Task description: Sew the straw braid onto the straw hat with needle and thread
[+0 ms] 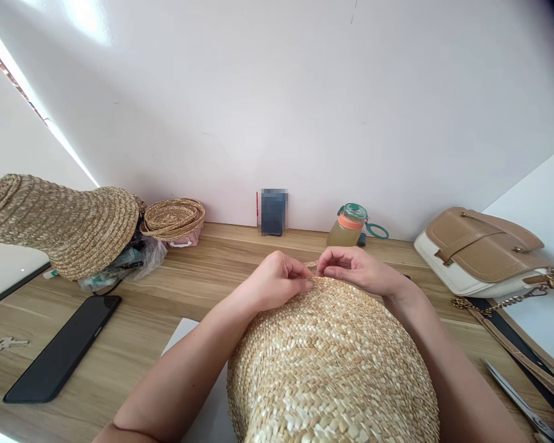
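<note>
bench: long light wood-grain bench (pixel 175 295) running left to right against a plain white wall, with open surface mostly on the near left.

main piece: big pale woven straw dome, looks like a hat crown (pixel 332 363), sitting near centre, right up close, between both forearms. Its far top edge is where the hands meet.

other straw: a wide-brimmed darker straw hat (pixel 60 224) on the far left, resting on crinkly clear plastic bags (pixel 133 261), with a coil of braided straw strip (pixel 173 218) just beside it.

bag: tan and white leather handbag with a chain strap (pixel 484 252) at the far right, its strap trailing toward the near right edge.

phone: flat black phone (pixel 62 347) lying on the near left, well apart from the dome.

bottle: small clear bottle with an orange and green lid (pixel 348 226) at the far wall, just beyond the hands.

scissors: metal scissors (pixel 519 400) at the near right edge, close to the right forearm.

left hand: left hand (pixel 277 280), fingers curled shut, pinching the dome's top edge.

right hand: right hand (pixel 355 271), fingers closed on a thin straw end at the same spot, touching the left.

risk: I'd guess a hard tug could fray or snap the straw end, and a right elbow swing could knock the scissors off the edge.

room: free space is to the left; the right side's crowded.
</note>
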### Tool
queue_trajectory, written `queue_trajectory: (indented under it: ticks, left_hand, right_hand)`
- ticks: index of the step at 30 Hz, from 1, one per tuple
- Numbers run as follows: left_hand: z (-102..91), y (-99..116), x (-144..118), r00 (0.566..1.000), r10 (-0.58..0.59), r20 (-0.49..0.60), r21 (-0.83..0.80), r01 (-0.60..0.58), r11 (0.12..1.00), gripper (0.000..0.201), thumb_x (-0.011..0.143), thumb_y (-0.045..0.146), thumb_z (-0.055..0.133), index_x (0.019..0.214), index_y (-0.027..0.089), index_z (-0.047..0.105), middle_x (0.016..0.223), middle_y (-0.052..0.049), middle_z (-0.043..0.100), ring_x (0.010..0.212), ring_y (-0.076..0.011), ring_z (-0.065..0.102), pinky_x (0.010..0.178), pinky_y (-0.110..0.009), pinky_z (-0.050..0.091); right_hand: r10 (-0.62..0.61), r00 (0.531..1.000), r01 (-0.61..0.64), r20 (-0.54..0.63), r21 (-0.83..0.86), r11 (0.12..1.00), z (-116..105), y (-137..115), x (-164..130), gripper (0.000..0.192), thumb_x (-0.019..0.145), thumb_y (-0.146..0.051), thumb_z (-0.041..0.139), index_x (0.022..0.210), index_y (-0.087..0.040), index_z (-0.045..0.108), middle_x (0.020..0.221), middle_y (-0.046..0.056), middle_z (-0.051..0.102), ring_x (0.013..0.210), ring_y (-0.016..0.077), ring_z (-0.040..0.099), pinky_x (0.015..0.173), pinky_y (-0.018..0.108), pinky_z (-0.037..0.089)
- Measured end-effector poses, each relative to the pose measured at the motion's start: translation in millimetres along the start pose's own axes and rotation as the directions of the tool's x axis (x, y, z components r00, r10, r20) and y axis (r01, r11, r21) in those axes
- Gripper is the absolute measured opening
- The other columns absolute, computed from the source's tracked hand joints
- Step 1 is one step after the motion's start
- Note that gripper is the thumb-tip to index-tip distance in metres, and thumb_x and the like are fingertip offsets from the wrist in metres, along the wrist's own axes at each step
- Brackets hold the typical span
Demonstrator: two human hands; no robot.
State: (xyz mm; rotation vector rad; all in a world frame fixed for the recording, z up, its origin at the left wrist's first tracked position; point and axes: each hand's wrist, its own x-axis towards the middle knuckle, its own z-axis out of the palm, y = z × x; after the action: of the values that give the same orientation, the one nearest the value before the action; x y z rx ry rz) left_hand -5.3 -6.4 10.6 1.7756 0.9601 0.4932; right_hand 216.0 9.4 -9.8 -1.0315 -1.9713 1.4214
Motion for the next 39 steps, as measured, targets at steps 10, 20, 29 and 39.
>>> queue_trajectory:
  ticks: [10,20,29,39]
  left_hand:
    - [-0.2,1.7,-0.2,1.000,0.017,-0.011,0.028,-0.016,0.999,0.023,0.075,0.027,0.058,0.078,0.010,0.073,0.057,0.002,0.047,0.053,-0.0078,0.035,0.050,-0.022,0.026]
    - [0.3,-2.1,1.8,1.000,0.023,-0.012,0.053,-0.023,0.998,0.024,0.075,0.029,0.057,0.077,0.010,0.072,0.054,0.003,0.046,0.050,-0.0075,0.033,0.048,-0.022,0.025]
    - [2.2,-4.8,2.6,0.998,0.068,-0.016,0.059,-0.067,0.996,0.023,0.074,0.027,0.055,0.073,0.009,0.070,0.060,0.001,0.054,0.059,-0.0101,0.042,0.052,-0.021,0.029]
    - [-0.8,-5.1,3.1,0.998,0.060,-0.017,0.003,-0.060,0.998,0.019,0.071,0.026,0.058,0.065,0.010,0.067,0.058,0.002,0.052,0.057,-0.0088,0.040,0.052,-0.021,0.030]
  right_hand:
    - [-0.037,0.999,0.037,0.006,-0.016,0.999,10.6,-4.4,1.8,0.029,0.085,-0.043,0.059,0.078,-0.015,0.060,0.077,0.001,0.055,0.073,0.0131,0.049,0.067,0.027,0.040]
    - [-0.328,0.932,0.257,-0.152,-0.358,0.898,8.1,-27.3,-18.9,0.013,0.086,-0.030,0.062,0.093,-0.025,0.072,0.098,0.005,0.056,0.086,0.0160,0.054,0.071,0.030,0.047]
    - [-0.511,0.859,0.396,0.031,-0.674,0.624,32.9,-43.0,-14.6,0.017,0.092,-0.018,0.052,0.088,-0.020,0.068,0.090,0.007,0.059,0.089,0.0192,0.048,0.075,0.034,0.045]
    - [-0.598,0.801,0.531,0.012,-0.475,0.702,39.5,-49.2,-22.0,0.014,0.090,-0.012,0.052,0.086,-0.022,0.061,0.086,0.005,0.060,0.086,0.0171,0.052,0.078,0.034,0.046]
